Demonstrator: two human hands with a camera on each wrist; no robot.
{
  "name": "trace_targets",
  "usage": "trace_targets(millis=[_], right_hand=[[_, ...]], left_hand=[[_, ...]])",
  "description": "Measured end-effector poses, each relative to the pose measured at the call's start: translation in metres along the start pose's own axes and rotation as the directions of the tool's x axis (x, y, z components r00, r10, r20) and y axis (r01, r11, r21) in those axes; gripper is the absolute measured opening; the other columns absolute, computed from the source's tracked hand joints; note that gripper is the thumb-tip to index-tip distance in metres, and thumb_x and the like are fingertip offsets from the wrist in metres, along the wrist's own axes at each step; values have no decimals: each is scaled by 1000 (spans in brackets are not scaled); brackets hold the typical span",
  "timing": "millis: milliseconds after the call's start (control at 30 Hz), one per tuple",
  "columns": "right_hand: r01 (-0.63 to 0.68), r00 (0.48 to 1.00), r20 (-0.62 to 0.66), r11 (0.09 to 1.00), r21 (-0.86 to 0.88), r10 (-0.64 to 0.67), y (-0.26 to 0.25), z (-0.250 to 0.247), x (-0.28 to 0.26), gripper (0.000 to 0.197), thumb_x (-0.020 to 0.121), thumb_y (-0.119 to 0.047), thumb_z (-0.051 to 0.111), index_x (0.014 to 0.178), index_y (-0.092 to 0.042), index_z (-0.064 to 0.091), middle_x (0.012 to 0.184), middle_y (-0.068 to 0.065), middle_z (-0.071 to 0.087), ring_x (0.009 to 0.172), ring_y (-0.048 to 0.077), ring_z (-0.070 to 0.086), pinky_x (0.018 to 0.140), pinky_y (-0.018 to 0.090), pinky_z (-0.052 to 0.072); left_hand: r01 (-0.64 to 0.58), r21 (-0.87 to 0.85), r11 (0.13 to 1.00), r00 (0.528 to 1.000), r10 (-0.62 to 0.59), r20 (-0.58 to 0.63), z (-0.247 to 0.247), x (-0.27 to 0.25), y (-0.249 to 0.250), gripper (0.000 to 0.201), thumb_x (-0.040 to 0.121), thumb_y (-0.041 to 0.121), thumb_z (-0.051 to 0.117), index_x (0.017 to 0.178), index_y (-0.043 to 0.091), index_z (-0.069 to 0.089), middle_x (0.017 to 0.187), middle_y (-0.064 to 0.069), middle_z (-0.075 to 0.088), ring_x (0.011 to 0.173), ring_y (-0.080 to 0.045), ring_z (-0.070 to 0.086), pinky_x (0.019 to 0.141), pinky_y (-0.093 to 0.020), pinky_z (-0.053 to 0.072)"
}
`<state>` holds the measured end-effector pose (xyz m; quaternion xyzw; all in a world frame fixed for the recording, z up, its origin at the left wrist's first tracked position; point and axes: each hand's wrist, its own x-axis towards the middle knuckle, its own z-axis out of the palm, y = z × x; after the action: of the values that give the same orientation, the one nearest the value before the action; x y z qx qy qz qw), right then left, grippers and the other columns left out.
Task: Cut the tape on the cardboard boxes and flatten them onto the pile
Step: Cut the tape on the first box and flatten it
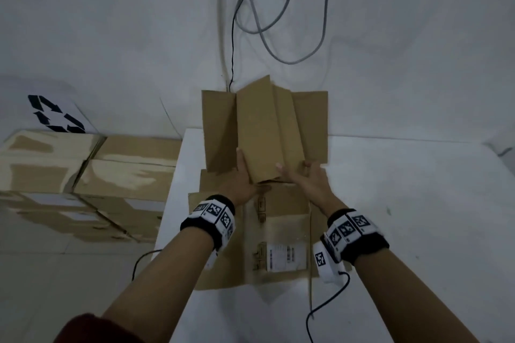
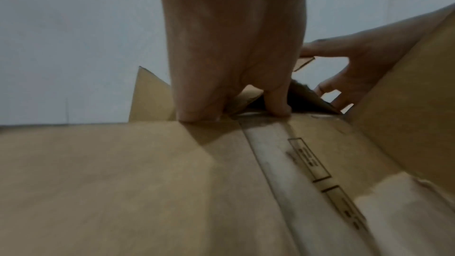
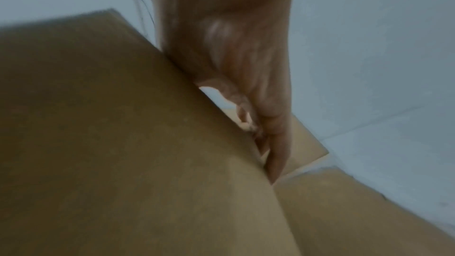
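A brown cardboard box, opened out with its flaps spread, stands tilted at the far side of the white table. My left hand grips the near left edge of its middle panel, thumb on top. On the near right edge my right hand holds it, thumb and fingers spread. Under both wrists lies a flattened cardboard sheet with a white label and tape strip. The left wrist view shows my left hand with fingertips down on the cardboard and the right hand beyond. Blurred, my right hand runs along a panel.
Several taped cardboard boxes are stacked to the left of the table, with a white sheet bearing a recycling symbol behind them. Grey and black cables hang on the wall. A black cable trails from my right wrist across the table.
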<state>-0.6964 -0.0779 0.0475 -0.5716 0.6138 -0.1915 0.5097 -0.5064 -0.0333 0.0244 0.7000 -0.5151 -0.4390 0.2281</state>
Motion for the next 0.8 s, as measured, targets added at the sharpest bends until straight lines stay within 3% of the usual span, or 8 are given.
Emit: trace_targets(millis=[167, 267, 367, 467, 567, 633, 733, 800], right_hand=[[-147, 980, 162, 968, 205, 114, 51, 13, 0, 97, 62, -76, 73, 136, -18, 49, 136, -4, 52, 129, 22, 48, 112, 45, 36], [-123, 984, 157, 948, 293, 79, 79, 17, 1, 43, 79, -74, 62, 91, -33, 70, 99, -12, 67, 99, 18, 60, 92, 42, 44], [-189, 975, 163, 942, 279, 148, 90, 14, -2, 57, 78, -81, 55, 104, -32, 65, 98, -9, 63, 89, 15, 59, 75, 33, 46], [-186, 978, 144, 950, 251, 153, 101, 4, -11, 26, 95, -45, 59, 113, -27, 63, 109, -5, 65, 101, 16, 61, 78, 28, 46], [-89, 987, -120, 981, 175, 111, 124, -15, -15, 24, 90, -31, 69, 111, -19, 66, 102, 1, 69, 101, 24, 66, 72, 28, 51], [-45, 960, -271, 997, 67, 62, 139, -29, -18, 30, 85, -27, 76, 111, -17, 65, 97, 2, 70, 94, 22, 68, 71, 32, 56], [-50, 960, -278, 998, -43, 36, 159, -38, -29, 42, 83, -16, 76, 121, -17, 58, 105, 4, 67, 93, 22, 66, 72, 32, 55], [-94, 969, -244, 975, -202, 42, 176, -29, -38, 54, 81, -12, 75, 130, -17, 53, 120, 10, 60, 102, 26, 60, 78, 32, 50]], left_hand=[[65, -132, 989, 997, -60, 45, 22, -7, -47, 88, 98, 35, 50, 151, 15, -17, 154, -15, 28, 136, -30, 38, 108, -32, 30], [96, -257, 962, 992, -113, -55, 31, 2, -75, 59, 100, 28, 47, 152, 10, 23, 142, -12, 48, 129, -30, 47, 109, -37, 35], [123, -371, 920, 959, -207, -195, 40, 10, -99, 22, 99, 17, 50, 103, 0, 63, 98, -18, 65, 92, -30, 62, 91, -46, 50], [153, -486, 860, 814, -389, -432, 40, 5, -119, 36, 93, 15, 59, 123, -4, 52, 122, -23, 59, 111, -35, 57, 100, -48, 45], [152, -660, 735, 571, -611, -549, 40, -4, -126, 59, 92, 22, 51, 145, 9, 30, 144, -22, 39, 129, -37, 42, 108, -48, 35], [188, -486, 854, 424, -517, -744, 45, -15, -120, 52, 90, 12, 36, 142, 8, 38, 135, -26, 43, 118, -41, 46, 98, -50, 40], [188, 30, 982, 648, -101, -755, 69, -34, -138, 53, 84, 17, 40, 135, 1, 45, 128, -27, 49, 113, -43, 49, 94, -51, 42], [58, 357, 932, 780, 181, -599, 91, -48, -159, 54, 86, 20, 50, 136, -1, 42, 131, -26, 47, 119, -40, 46, 97, -52, 41]])
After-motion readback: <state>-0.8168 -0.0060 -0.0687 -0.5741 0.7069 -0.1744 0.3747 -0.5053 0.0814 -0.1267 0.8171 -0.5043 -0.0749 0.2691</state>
